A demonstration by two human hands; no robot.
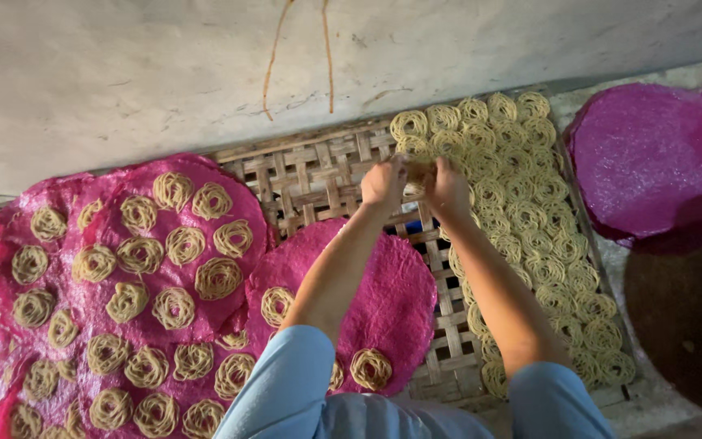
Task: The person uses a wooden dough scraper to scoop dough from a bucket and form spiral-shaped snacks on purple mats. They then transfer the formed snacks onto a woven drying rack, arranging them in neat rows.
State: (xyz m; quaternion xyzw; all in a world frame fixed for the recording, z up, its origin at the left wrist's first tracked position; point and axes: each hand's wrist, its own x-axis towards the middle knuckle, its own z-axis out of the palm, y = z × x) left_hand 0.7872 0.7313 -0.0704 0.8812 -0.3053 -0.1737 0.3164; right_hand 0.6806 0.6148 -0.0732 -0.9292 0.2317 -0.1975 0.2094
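Bare grey wall behind a woven bamboo tray (318,175). Head view: noodle coils (530,219) cover the tray's right side; many already sit on pink mats (392,284), so I judge the work about half done. My left hand (383,183) and right hand (448,191), arms outstretched, pinch one coil (418,169) between them at the tray's far edge.

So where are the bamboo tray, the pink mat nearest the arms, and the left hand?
Bamboo tray (310,175): head view, bare woven lattice.
Pink mat (396,293): head view, bare middle of the round mat.
Left hand (383,183): head view, back of the hand.
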